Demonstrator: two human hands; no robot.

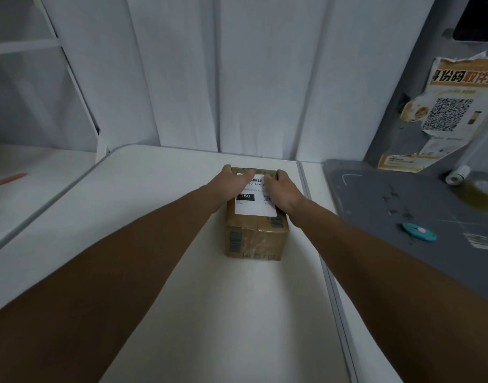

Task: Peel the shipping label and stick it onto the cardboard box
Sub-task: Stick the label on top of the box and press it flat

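Note:
A small brown cardboard box (256, 239), wrapped in clear tape, stands on the white table (182, 299) near its far edge. A white shipping label (253, 207) with a barcode and a black "150" patch lies flat on the box's top. My left hand (233, 182) rests on the label's left side, fingers spread toward the box's far edge. My right hand (282, 189) lies flat on the label's right side, fingers reaching the far edge. Both hands cover the label's upper part.
White curtains hang behind the table. A grey counter (403, 217) adjoins on the right, with a teal cutter (419, 231) and a small paper roll (457, 175) on it. A torn QR-code poster (447, 114) is stuck above it. White shelving stands at left.

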